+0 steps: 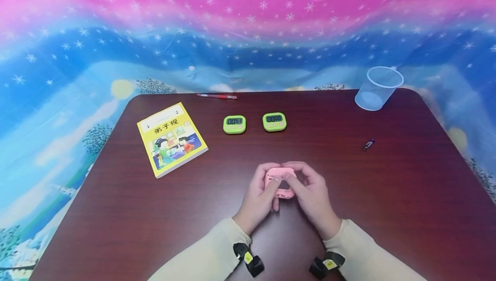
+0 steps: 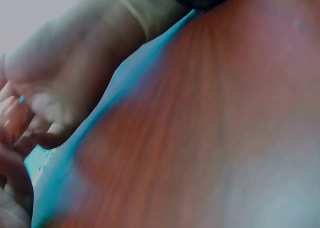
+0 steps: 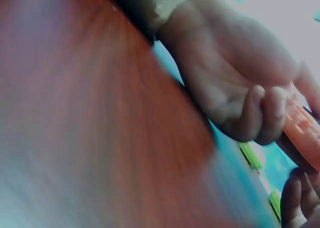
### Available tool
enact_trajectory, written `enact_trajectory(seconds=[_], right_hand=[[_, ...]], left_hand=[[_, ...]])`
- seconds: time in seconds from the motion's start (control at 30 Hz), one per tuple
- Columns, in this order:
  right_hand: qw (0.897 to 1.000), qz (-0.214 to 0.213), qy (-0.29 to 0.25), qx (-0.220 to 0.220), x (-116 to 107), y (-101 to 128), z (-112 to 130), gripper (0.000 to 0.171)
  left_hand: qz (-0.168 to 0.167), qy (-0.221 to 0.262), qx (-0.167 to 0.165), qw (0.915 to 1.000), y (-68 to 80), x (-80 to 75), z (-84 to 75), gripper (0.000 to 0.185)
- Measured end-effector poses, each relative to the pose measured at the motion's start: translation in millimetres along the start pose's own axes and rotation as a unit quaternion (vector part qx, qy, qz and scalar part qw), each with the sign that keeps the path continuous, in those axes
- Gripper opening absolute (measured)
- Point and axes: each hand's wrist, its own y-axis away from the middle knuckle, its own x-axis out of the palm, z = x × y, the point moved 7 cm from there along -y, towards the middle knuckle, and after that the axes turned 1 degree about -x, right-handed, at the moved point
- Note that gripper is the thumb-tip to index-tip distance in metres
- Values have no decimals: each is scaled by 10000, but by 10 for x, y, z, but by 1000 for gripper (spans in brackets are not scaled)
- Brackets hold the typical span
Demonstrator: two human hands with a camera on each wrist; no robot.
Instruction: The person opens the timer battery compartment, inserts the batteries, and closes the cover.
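Both hands hold a small pink device [image 1: 284,171], a rounded square with a dark panel in its face, above the near middle of the table. My left hand [image 1: 258,192] grips its left side, the thumb lying across the face. From the right, my right hand [image 1: 315,192] curls round the other edge with its thumb over the dark panel. The right wrist view shows the device's orange-looking side [image 3: 302,130] by the curled fingers. In the left wrist view only a sliver of the device [image 2: 15,120] appears, mostly hidden by the hands.
Two green digital timers [image 1: 234,125] stand beyond the hands. A yellow book [image 1: 172,139] lies to the left, a red pen [image 1: 217,96] along the far edge. To the right are a small dark battery [image 1: 369,144] and a translucent blue basket [image 1: 373,94]. A patterned cloth [image 1: 248,35] hangs behind.
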Motion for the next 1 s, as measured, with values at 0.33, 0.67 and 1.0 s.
enact_trajectory(seconds=[0.33, 0.67, 1.0], right_hand=[[10000, -70, -59, 17, -233, -141, 68, 21], [9976, 195, 552, 376, -470, -330, -3, 30], [9782, 783, 1762, 766, -680, -423, -162, 34]], left_hand=[[1146, 290, -335, 9924, -7, -38, 34, 83], [893, 356, -88, 9953, -44, -299, -23, 81], [791, 298, -477, 9953, -69, -345, -2, 80]])
